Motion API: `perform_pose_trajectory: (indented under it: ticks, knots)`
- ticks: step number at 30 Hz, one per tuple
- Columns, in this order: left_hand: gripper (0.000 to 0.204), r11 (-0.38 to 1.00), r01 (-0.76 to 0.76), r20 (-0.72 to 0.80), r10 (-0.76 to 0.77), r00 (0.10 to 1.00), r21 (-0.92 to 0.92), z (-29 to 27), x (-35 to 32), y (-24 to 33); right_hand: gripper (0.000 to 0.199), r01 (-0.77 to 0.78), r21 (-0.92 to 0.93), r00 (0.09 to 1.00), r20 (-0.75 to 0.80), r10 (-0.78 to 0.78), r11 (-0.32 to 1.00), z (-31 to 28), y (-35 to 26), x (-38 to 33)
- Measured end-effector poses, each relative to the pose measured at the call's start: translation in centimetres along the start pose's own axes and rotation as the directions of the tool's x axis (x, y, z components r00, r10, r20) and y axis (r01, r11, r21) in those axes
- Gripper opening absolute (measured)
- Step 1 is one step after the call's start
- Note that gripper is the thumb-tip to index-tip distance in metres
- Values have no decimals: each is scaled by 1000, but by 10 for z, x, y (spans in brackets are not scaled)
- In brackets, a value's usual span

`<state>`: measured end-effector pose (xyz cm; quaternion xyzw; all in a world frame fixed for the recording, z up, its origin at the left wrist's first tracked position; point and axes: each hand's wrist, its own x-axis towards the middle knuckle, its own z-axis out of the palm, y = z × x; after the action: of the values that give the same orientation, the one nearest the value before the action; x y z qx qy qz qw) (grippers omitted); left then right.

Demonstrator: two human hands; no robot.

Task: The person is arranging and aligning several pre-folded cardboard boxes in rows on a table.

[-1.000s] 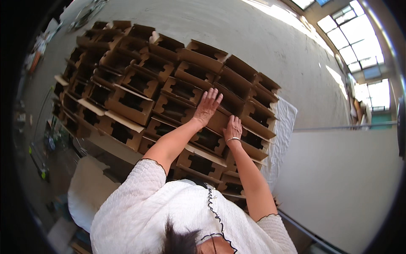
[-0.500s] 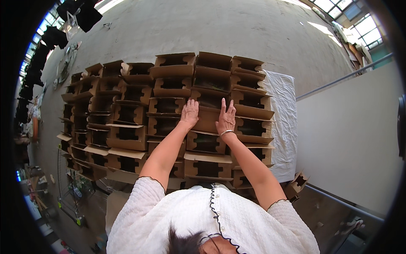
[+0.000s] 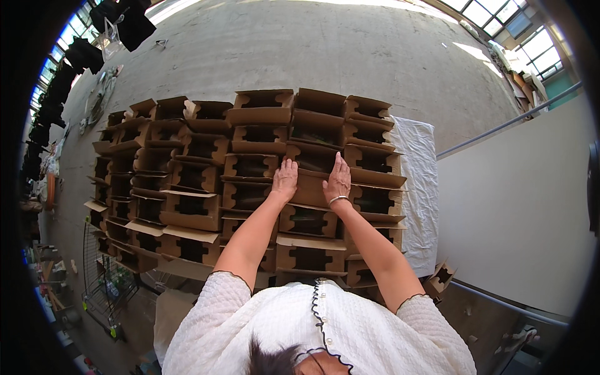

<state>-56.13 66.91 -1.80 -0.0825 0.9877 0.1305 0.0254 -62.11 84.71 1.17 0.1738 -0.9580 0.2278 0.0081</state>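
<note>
Rows of brown open-topped cardboard boxes with notched inner flaps stand close together in front of me. One cardboard box (image 3: 311,187) in the middle column is between my two hands; its inside is dark, and its contents cannot be made out. At its left edge, my left hand (image 3: 285,180) is closed on the cardboard, fingertips bent over the side. Against the right edge lies my right hand (image 3: 338,182), a bracelet at its wrist. Its fingers are stretched out straight and side by side, pointing away from me.
A white cloth (image 3: 417,187) lies beneath the boxes and shows along their right side. Further right stands a large pale panel (image 3: 519,206) with a metal rail. A wire rack (image 3: 109,275) is at the lower left. Concrete floor (image 3: 294,47) stretches beyond the boxes.
The view has shifted, so the boxes sit slightly lower in the picture. My right hand's spread fingers have come together. My left hand stays at the same box's left edge.
</note>
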Motion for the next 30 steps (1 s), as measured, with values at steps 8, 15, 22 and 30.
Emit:
perform_pose_trajectory:
  ticks: [8, 15, 22, 30]
  knots:
    - [69, 999, -40, 47, 41, 998, -28, -3, -2, -9, 110, -91, -26, 996, -21, 90, 996, -6, -13, 1]
    - [52, 996, -59, 18, 60, 998, -60, 5, -12, -15, 114, -246, -21, 956, 163, 246, 969, -20, -17, 13]
    - [65, 998, -49, 141, 43, 989, 40, 7, -17, -12, 107, -321, 149, 870, 437, 229, 935, -11, -4, 19]
    - [61, 996, -80, 101, 76, 992, 38, 11, -18, -14, 111, 91, -121, 879, 475, -23, 988, 12, 23, 18]
